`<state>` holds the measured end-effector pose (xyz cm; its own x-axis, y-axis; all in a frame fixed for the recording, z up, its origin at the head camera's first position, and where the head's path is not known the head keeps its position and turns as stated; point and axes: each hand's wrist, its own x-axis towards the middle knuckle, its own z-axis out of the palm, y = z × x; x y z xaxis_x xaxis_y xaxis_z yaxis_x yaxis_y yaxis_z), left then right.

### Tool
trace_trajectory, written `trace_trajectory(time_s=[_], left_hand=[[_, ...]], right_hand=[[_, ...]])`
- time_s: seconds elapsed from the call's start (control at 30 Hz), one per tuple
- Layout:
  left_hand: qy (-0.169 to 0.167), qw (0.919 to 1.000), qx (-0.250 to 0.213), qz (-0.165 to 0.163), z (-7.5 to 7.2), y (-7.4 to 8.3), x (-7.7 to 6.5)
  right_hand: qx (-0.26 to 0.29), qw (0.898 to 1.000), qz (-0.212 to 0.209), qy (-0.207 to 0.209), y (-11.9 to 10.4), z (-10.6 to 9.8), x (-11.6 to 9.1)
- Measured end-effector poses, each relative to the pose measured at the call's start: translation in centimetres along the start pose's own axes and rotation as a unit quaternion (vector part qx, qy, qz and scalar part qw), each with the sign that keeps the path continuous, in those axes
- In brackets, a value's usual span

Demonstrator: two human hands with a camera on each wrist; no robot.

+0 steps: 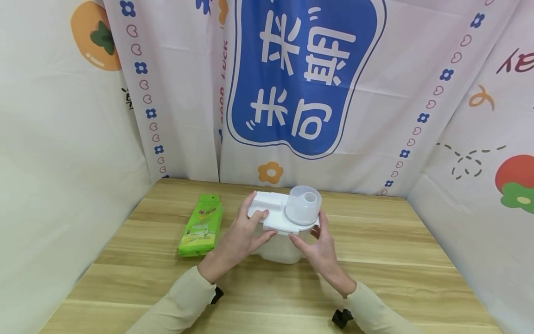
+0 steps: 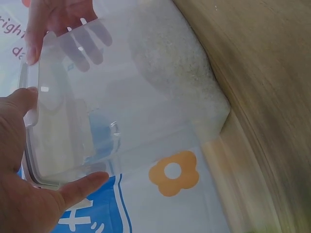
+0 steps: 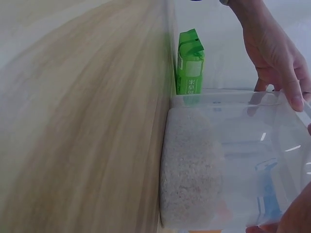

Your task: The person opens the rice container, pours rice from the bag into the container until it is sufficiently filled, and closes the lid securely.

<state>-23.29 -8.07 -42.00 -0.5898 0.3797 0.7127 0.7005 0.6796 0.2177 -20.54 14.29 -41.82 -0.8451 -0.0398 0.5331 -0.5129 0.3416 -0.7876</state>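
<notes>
A clear plastic rice container (image 1: 277,251) stands on the table with its white lid (image 1: 275,219) on. A translucent cup (image 1: 301,206) sits upside down on the lid's right part. White rice (image 3: 190,167) fills the bottom of the container. My left hand (image 1: 239,233) grips the left side at the lid, its thumb by the front latch (image 1: 281,229). From the right, my right hand (image 1: 323,253) holds the other side, thumb at the latch's right end and fingers round the wall. Both hands are at the top of the container.
Left of the container a green printed bag (image 1: 201,227) lies on the wooden table (image 1: 375,260). A white printed cloth (image 1: 187,93) hangs behind the table's back edge, with more cloth at both sides. Small black devices (image 1: 342,318) show at the wrists.
</notes>
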Motion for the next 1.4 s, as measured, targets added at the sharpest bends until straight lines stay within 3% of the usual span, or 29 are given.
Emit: trace_trajectory(time_s=[0.23,0.47,0.57,0.8,1.03,1.2,1.4], left_hand=[[0.011,0.9999,-0.009,0.005,0.1,-0.1,0.0],[-0.004,0.9997,-0.023,0.004,0.0,-0.5,0.1],[-0.007,0.9997,-0.024,0.002,-0.1,-0.7,0.1],[-0.015,0.9993,-0.035,0.0,-0.2,-0.9,0.1],[-0.005,0.9988,-0.048,0.007,-0.4,-0.9,0.2],[-0.005,0.9988,-0.048,0.006,-0.4,-1.1,0.1],[0.001,0.9991,-0.043,0.007,-0.3,-1.3,0.0]], right_hand=[[0.008,1.0,0.01,-0.006,0.5,0.0,-0.1],[0.015,0.999,0.019,-0.022,3.5,0.0,0.2],[0.012,0.999,0.014,-0.041,4.2,-0.6,0.3],[0.071,0.995,0.005,-0.074,5.3,-2.7,1.1],[0.083,0.99,0.066,-0.092,5.3,-3.8,3.3],[0.065,0.988,0.086,-0.108,5.4,-4.0,4.5],[0.09,0.986,0.093,-0.108,5.8,-3.7,5.1]])
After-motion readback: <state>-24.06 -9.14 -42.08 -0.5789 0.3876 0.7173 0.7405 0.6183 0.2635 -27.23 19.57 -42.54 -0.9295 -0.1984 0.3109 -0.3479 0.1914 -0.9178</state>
